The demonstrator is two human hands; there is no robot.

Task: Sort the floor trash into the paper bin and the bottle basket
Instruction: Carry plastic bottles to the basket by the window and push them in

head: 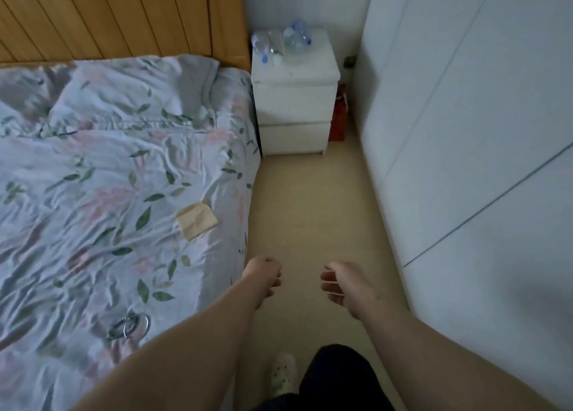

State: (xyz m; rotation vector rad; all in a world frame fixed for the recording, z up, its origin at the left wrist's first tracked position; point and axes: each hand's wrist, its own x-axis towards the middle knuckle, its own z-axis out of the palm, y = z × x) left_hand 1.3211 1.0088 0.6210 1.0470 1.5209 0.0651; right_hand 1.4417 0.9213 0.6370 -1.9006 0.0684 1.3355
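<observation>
Plastic bottles (280, 43) are laid on the nightstand (299, 72), well beyond the loosely curled left hand (263, 274) and the slack, spread-fingered right hand (342, 283), both empty.

Arms: left hand (263, 274) and right hand (339, 283) bare, forearms uncovered to the frame edge. Legwear: loose black trousers (338, 376). Footwear: one white slipper (283, 372), small dark dots on upper.
</observation>
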